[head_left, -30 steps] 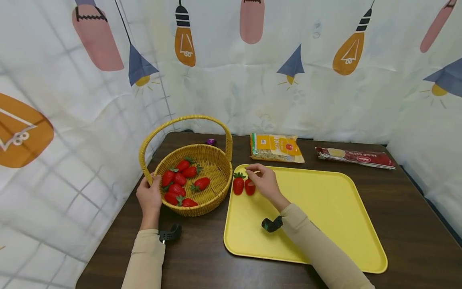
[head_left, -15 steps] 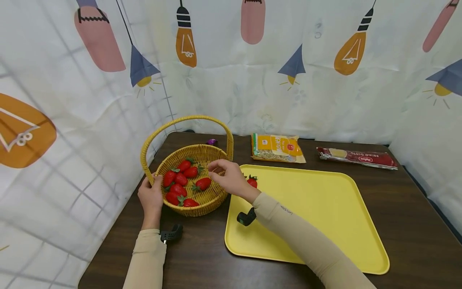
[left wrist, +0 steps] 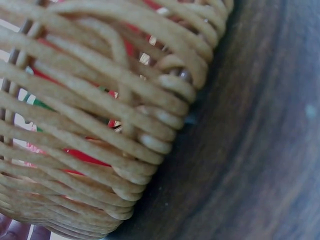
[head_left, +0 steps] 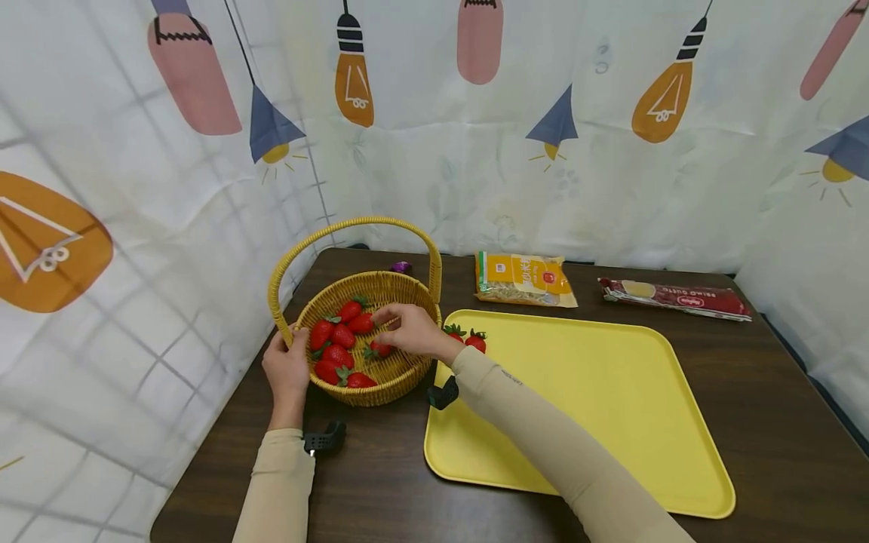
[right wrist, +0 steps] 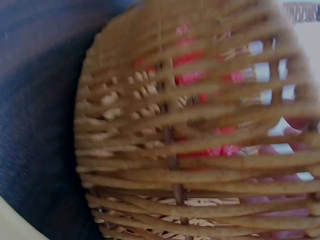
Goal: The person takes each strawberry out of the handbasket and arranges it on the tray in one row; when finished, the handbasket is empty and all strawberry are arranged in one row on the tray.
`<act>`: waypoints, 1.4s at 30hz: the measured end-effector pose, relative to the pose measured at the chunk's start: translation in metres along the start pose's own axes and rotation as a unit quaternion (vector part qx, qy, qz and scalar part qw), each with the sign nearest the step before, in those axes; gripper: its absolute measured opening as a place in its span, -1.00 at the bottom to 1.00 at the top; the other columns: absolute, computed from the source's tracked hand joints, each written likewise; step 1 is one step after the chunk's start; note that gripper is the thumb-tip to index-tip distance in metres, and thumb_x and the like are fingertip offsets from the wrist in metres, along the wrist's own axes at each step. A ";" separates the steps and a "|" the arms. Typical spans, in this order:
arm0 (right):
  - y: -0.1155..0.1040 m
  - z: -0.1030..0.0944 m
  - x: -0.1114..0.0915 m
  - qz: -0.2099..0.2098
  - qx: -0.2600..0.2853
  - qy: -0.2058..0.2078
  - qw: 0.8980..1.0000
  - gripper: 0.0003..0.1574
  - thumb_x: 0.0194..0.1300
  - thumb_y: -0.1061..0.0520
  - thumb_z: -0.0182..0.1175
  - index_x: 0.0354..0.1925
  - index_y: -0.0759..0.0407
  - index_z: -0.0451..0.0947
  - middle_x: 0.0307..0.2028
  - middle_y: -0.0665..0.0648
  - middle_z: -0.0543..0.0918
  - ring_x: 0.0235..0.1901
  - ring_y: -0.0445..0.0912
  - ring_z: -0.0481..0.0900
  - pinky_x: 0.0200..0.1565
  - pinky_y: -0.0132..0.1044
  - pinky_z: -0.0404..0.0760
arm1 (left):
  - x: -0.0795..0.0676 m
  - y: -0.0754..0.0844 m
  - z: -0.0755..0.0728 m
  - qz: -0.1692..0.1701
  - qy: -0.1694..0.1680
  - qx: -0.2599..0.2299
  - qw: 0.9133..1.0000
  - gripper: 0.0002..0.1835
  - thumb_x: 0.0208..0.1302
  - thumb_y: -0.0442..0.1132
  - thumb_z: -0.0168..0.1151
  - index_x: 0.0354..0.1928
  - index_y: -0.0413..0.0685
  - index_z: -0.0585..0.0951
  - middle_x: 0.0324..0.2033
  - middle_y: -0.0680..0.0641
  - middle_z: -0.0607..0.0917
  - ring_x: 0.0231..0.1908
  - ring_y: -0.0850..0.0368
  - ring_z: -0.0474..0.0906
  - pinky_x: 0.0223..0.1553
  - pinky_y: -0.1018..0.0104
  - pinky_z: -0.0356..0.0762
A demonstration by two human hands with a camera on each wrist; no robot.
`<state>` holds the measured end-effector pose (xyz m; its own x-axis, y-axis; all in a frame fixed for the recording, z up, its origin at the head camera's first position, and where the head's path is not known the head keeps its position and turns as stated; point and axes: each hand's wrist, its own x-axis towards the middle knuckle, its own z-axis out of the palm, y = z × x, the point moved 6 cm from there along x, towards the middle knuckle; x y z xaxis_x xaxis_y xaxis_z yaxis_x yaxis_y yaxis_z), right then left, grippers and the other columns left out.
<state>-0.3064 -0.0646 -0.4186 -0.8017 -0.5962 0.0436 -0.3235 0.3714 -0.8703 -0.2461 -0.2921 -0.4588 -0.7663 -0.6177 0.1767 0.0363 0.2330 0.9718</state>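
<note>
A yellow woven basket (head_left: 380,392) with a tall arched handle stands at the left of the table. Several red strawberries (head_left: 337,356) with green leaves lie inside it, mostly toward its left side. My left hand (head_left: 287,369) grips the basket's left rim by the handle's foot. Over the basket's right side reaches my right hand (head_left: 413,330), fingers loosely bent beside the strawberries, with nothing seen held. Part of one strawberry (head_left: 382,349) is covered by that hand. In both wrist views, the basket's weave (left wrist: 90,110) (right wrist: 200,175) fills much of the picture, with red showing through gaps.
Right of the basket lies a yellow tray (head_left: 584,407), with two strawberries (head_left: 477,342) at its upper left corner, partly behind the right arm. Behind it are a yellow food packet (head_left: 526,279) and a long red packet (head_left: 675,299). A small purple item (head_left: 401,267) sits behind the basket.
My right hand has moved left from the strawberries on the tray into the basket, its fingers now closer to the strawberries there. The left hand keeps its hold on the basket.
</note>
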 end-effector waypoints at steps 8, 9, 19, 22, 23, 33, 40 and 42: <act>0.005 0.007 0.013 0.019 -0.014 -0.047 0.999 -0.56 0.27 0.20 0.29 0.12 0.18 0.56 0.12 0.18 0.58 0.04 -0.02 0.56 -0.07 -0.30 0.55 | 0.001 -0.001 -0.001 -0.003 -0.002 -0.009 1.000 -0.58 0.38 -0.02 0.14 0.06 -0.20 0.63 -0.19 0.01 0.59 -0.26 0.17 0.36 -0.19 0.30 0.29; 0.006 0.008 0.014 0.022 -0.013 -0.048 0.998 -0.56 0.26 0.21 0.29 0.12 0.17 0.56 0.12 0.17 0.58 0.06 -0.02 0.55 -0.06 -0.29 0.55 | 0.001 -0.001 -0.001 -0.002 -0.002 -0.008 1.000 -0.59 0.38 -0.02 0.14 0.06 -0.20 0.63 -0.19 0.00 0.59 -0.25 0.17 0.37 -0.18 0.31 0.29; 0.012 0.016 0.018 0.061 -0.008 -0.097 0.993 -0.49 0.23 0.35 0.28 0.16 0.19 0.56 0.13 0.14 0.60 0.17 -0.03 0.49 0.10 -0.23 0.50 | -0.001 0.003 0.000 0.005 -0.005 0.005 1.000 -0.60 0.39 -0.03 0.15 0.05 -0.21 0.63 -0.27 0.04 0.55 -0.32 0.16 0.33 -0.27 0.30 0.28; 0.015 0.018 0.019 0.070 -0.015 -0.109 0.992 -0.51 0.21 0.35 0.30 0.12 0.17 0.59 0.06 0.13 0.64 0.09 -0.06 0.53 0.03 -0.25 0.54 | -0.001 0.003 0.000 0.005 -0.006 0.006 1.000 -0.59 0.39 -0.03 0.15 0.05 -0.20 0.63 -0.26 0.04 0.55 -0.31 0.16 0.34 -0.26 0.30 0.28; 0.015 0.019 0.019 0.071 -0.018 -0.113 0.991 -0.53 0.20 0.35 0.31 0.10 0.17 0.61 0.03 0.11 0.65 0.06 -0.08 0.55 0.00 -0.27 0.55 | -0.001 0.003 -0.001 0.005 -0.006 0.005 1.000 -0.59 0.38 -0.03 0.15 0.05 -0.20 0.63 -0.26 0.03 0.55 -0.30 0.16 0.34 -0.25 0.29 0.28; 0.015 0.028 0.016 0.058 -0.064 -0.166 0.982 -0.58 0.15 0.30 0.37 0.02 0.16 0.64 -0.11 0.01 0.66 -0.14 -0.18 0.54 -0.12 -0.36 0.54 | -0.003 0.003 -0.002 0.004 -0.006 -0.003 1.000 -0.58 0.38 -0.06 0.15 0.08 -0.24 0.61 -0.18 -0.06 0.58 -0.28 0.14 0.35 -0.20 0.29 0.29; 0.013 0.036 0.012 0.030 -0.081 -0.230 0.969 -0.63 0.13 0.27 0.39 -0.04 0.13 0.65 -0.18 -0.07 0.66 -0.27 -0.22 0.50 -0.20 -0.38 0.52 | -0.003 0.003 -0.002 0.004 -0.005 -0.005 1.000 -0.61 0.38 -0.05 0.15 0.00 -0.26 0.61 -0.21 -0.02 0.55 -0.28 0.14 0.34 -0.19 0.28 0.29; 0.012 0.037 0.011 0.026 -0.073 -0.241 0.967 -0.64 0.12 0.27 0.40 -0.06 0.15 0.65 -0.22 -0.07 0.65 -0.32 -0.22 0.46 -0.24 -0.39 0.50 | -0.003 0.004 -0.001 0.003 -0.004 -0.005 1.000 -0.61 0.38 -0.05 0.15 -0.01 -0.25 0.61 -0.22 -0.02 0.55 -0.29 0.14 0.34 -0.20 0.28 0.29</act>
<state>-0.3012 -0.0929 -0.4468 -0.5017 -0.8242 -0.2626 -0.3851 0.4846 -0.7854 -0.2430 -0.2903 -0.4553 -0.7715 -0.6099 0.1814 0.0472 0.2296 0.9722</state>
